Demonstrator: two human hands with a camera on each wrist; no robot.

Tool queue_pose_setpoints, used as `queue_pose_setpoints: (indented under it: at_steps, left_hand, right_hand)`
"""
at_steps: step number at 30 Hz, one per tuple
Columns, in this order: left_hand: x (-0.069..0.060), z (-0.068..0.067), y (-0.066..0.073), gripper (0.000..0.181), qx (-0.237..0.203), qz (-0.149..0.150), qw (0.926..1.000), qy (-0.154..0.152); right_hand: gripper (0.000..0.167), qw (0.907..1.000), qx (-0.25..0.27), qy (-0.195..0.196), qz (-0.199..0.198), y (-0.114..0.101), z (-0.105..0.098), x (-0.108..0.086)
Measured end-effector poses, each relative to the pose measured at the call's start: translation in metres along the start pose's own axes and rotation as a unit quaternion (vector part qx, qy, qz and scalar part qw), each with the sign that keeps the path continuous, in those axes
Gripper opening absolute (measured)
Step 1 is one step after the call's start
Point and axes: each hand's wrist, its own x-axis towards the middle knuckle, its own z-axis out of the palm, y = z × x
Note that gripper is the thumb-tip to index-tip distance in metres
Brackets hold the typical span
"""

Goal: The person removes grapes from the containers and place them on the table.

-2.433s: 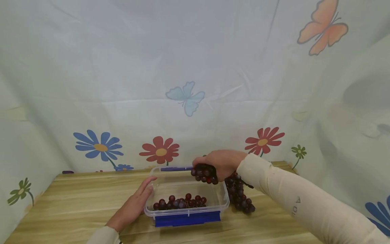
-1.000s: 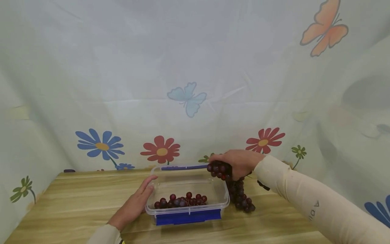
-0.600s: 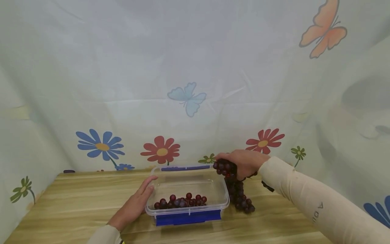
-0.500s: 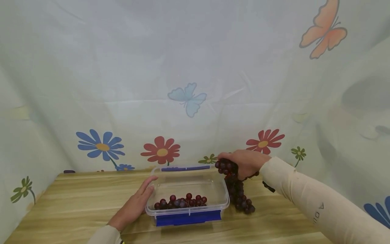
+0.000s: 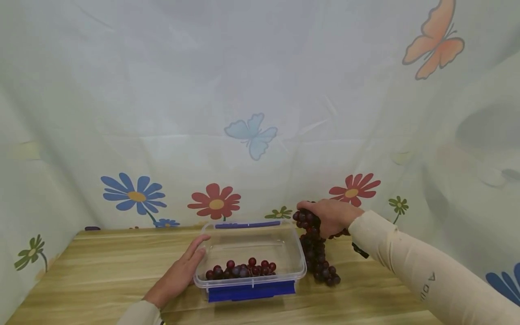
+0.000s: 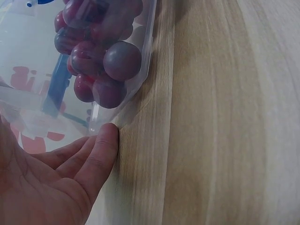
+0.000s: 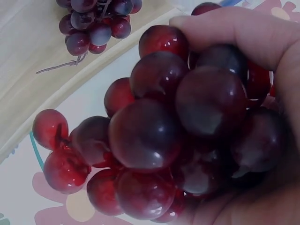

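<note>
My left hand (image 5: 183, 271) rests against the left side of a clear plastic food container (image 5: 253, 283) with blue clips, fingers fairly straight, fingertips at its wall in the left wrist view. Inside, along the near side, lies a bunch of dark red grapes (image 5: 243, 270). My right hand (image 5: 333, 217) grips a second bunch of grapes (image 7: 145, 133), raised just beyond the container's right rim. Below it, a third bunch (image 5: 323, 270) lies on the table beside the right wall. The gripped bunch partly covers it, and the palm hides some held grapes.
The wood-grain table (image 5: 109, 266) extends to both sides of the container. Behind it hangs a pale curtain (image 5: 174, 99) printed with flowers and butterflies. A dark item (image 5: 359, 250) shows beneath the right sleeve's cuff.
My right hand has moved right with its grapes, from over the container to beyond its right rim. The left hand, the container and the grapes inside stay put.
</note>
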Motion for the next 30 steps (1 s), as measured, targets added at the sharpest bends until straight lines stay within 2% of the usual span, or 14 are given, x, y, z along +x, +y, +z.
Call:
queue_pose_setpoints:
  at_steps: [4,10,16,24,30]
  left_hand:
    - [0.0,0.0,-0.001,0.052,0.004,0.004,1.0,0.002]
    - [-0.001,0.001,-0.002,0.055,0.007,0.011,0.9999,0.006]
    - [-0.001,0.001,-0.001,0.057,0.012,0.009,0.9999,0.005]
    - [0.0,0.001,-0.002,0.056,0.01,0.007,0.9999,0.006]
    - [0.0,0.001,-0.002,0.056,0.013,0.006,0.9999,0.004]
  right_hand:
    - [0.09,0.9999,-0.004,0.012,0.006,0.001,0.002,-0.001]
    - [0.089,0.9987,-0.028,0.041,-0.012,0.004,0.009,-0.003]
    - [0.086,0.9943,-0.055,0.088,-0.021,0.007,0.018,-0.007]
    - [0.088,0.9912,-0.066,0.115,-0.009,0.009,0.031,-0.008]
    - [0.084,0.9861,-0.082,0.143,-0.02,0.009,0.035,-0.013]
